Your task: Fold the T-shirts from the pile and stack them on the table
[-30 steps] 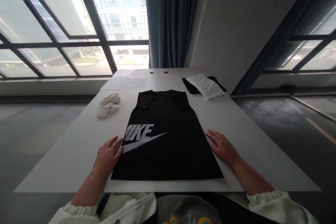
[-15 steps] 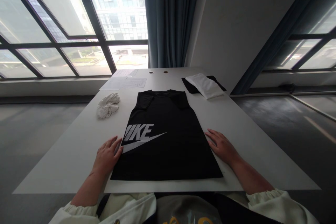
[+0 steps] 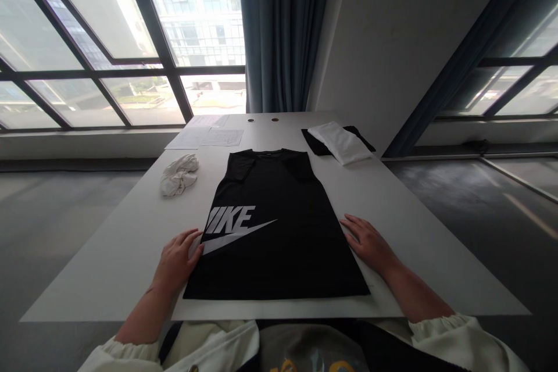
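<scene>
A black T-shirt (image 3: 279, 256) with a white NIKE print lies flat on the white table (image 3: 108, 267), its collar at the far end and its hem towards me. Both sleeves are folded in over the upper part. At the shirt's left edge, beside the print, my left hand (image 3: 178, 256) rests with fingers stretched and apart, the fingertips touching the cloth. My right hand (image 3: 368, 241) lies open along the right edge, fingertips at the fabric. Neither hand grips anything.
A crumpled whitish cloth (image 3: 178, 175) sits to the left of the shirt. Paper sheets (image 3: 222, 137) lie at the far left. At the far right a folded white cloth (image 3: 342, 142) rests on a folded black cloth (image 3: 314, 144). A blue curtain (image 3: 283, 35) hangs behind the table.
The fingers of my left hand have shifted very slightly at the shirt's edge. The shirt and my right hand stay where they were.
</scene>
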Tool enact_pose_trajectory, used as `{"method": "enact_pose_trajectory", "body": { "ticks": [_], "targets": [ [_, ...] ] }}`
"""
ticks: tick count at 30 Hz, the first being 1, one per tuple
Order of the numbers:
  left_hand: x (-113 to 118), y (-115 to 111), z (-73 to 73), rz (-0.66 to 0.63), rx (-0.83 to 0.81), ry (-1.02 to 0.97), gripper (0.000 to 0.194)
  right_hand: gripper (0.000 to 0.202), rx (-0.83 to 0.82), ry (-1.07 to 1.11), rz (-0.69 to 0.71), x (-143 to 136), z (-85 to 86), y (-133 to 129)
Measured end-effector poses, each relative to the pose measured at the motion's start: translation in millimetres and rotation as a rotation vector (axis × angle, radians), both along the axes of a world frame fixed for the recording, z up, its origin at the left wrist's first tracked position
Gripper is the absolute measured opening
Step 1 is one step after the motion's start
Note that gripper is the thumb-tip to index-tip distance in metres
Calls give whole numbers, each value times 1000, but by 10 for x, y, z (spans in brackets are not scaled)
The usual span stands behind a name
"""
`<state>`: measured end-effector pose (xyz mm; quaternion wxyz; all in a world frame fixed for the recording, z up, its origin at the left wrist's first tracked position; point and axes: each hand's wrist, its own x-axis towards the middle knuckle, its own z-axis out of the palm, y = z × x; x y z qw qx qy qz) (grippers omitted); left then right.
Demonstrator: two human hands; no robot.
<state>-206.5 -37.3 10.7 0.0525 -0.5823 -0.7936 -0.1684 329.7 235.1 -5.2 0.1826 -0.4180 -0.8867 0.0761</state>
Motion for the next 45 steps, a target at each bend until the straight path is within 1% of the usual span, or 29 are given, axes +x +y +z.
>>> {"method": "enact_pose_trajectory", "body": {
  "ticks": [4,10,12,14,16,17,19,20,22,24,26,28,30,32,33,35,37,39,41,45],
  "targets": [
    [2,-11,4,-74,25,-47,41,48,-5,3,-6,-1,8,-1],
    [-17,5,-25,-131,42,-91,40,47,-10,32,-13,3,-23,6],
    [0,26,-47,-134,46,-89,41,46,-23,44,-22,10,-46,20],
    [37,53,-74,-110,41,-75,43,44,-36,71,-43,1,-47,43],
    [79,84,-97,-84,32,-77,46,40,-26,116,-76,-56,10,78],
    [97,98,-107,-75,30,-90,47,39,-9,141,-87,-116,69,101],
    [119,118,-118,-65,36,-134,48,36,39,187,-68,-324,250,161],
    [124,123,-120,-62,43,-167,48,34,52,198,-24,-479,366,200],
    [131,128,-111,-66,57,-259,50,30,48,196,110,-898,618,300],
    [144,132,-84,-74,74,-377,52,27,-2,145,278,-1454,851,434],
    [170,143,-35,-69,89,-490,53,24,-66,61,398,-2108,1024,594],
    [204,161,36,-49,95,-571,53,24,-132,-49,417,-2795,1124,760],
    [236,171,122,-27,80,-629,51,26,-177,-197,361,-3441,1161,907],
    [268,158,210,-7,42,-671,51,27,-180,-248,346,-3992,1149,1019],
    [286,142,252,3,21,-686,50,29,-179,-266,339,-4225,1127,1062],
    [328,97,330,27,-12,-709,51,35,-180,-294,326,-4608,1054,1129],
    [374,53,404,63,-32,-728,50,45,-191,-331,296,-4899,950,1176],
    [414,27,476,96,-71,-747,46,55,-206,-365,260,-5119,832,1204],
    [438,18,537,104,-125,-759,44,58,-214,-389,220,-5278,719,1214],
    [446,4,598,56,-165,-767,47,48,-185,-392,151,-5461,551,1226]
  ]
}}
